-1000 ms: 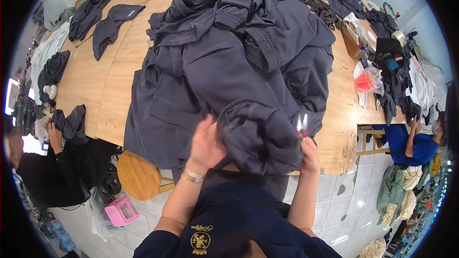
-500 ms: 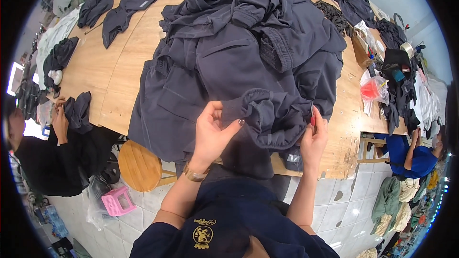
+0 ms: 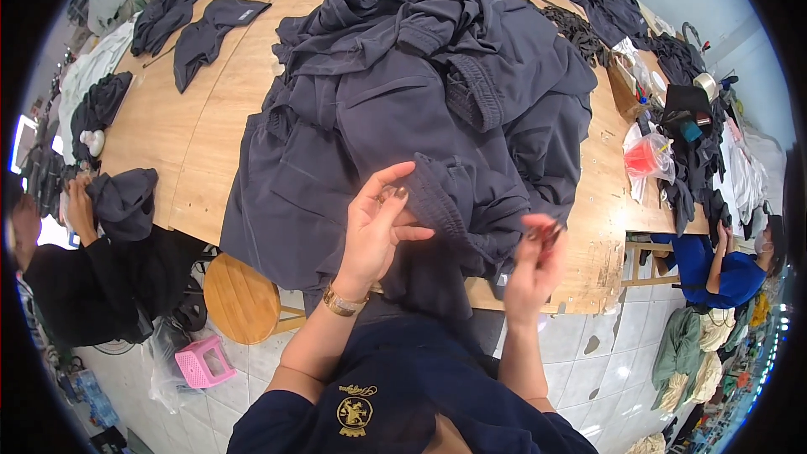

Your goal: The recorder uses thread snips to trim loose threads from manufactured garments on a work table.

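A garment with a gathered elastic waistband (image 3: 439,202), in dark grey cloth, lies bunched at the table's near edge. My left hand (image 3: 372,231) is beside that waistband, fingers spread, its index fingertip at the band's edge; nothing shows gripped in it. At the garment's right side my right hand (image 3: 534,273) is raised and smeared by motion. Its fingers are closed around small red-handled snips (image 3: 551,235), whose blades are too blurred to make out. Behind both hands rises a large heap of matching dark grey garments (image 3: 387,109), with a pocket slit and ribbed elastic edges showing.
The wooden table (image 3: 202,143) curves around the heap. A bagged red drink (image 3: 643,158) stands at right, near a black box (image 3: 693,109). People work at left, right and the far edge. A round wooden stool (image 3: 241,298) and pink plastic stool (image 3: 204,361) stand at lower left.
My left fingers have opened away from the waistband, which has turned more upright. My right hand with the snips has moved slightly left and down, off the cloth. The whole view has shifted a little.
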Available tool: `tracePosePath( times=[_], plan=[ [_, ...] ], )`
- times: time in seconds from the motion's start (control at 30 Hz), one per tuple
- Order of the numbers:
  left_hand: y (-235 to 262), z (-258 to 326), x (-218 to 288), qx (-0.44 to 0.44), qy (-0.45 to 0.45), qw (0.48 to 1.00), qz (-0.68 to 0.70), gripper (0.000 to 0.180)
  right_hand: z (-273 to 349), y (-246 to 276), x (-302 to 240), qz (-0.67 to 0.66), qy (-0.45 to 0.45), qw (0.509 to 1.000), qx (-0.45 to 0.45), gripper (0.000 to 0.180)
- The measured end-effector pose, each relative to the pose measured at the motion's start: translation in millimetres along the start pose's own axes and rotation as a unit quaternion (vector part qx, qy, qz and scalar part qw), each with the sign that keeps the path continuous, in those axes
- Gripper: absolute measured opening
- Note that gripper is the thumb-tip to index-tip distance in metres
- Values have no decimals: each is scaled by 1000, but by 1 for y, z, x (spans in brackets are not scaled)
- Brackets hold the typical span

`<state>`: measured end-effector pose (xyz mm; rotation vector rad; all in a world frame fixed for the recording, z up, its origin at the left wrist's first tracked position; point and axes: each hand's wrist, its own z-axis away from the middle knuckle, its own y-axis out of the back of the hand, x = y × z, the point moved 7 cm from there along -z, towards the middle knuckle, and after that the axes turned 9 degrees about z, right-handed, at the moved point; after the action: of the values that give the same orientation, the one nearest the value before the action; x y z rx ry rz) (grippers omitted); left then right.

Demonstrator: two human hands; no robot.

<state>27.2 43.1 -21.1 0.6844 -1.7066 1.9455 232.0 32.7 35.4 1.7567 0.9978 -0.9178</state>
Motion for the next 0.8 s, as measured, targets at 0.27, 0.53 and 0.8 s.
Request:
tracePosePath(
  times=[0.27, 0.53, 0.8],
  plan=[
    [-5, 4, 4, 1, -27, 999, -33, 41, 37, -40, -8, 69, 119, 989, -60, 25],
    [-56, 7, 9, -15, -257, 803, -538, 24, 3, -24, 8, 246, 243, 938, 35, 39],
    [-58, 7, 38, -223, -224, 755, -575, 20, -2, -25, 4, 131, 199, 969, 60, 22]
  ],
)
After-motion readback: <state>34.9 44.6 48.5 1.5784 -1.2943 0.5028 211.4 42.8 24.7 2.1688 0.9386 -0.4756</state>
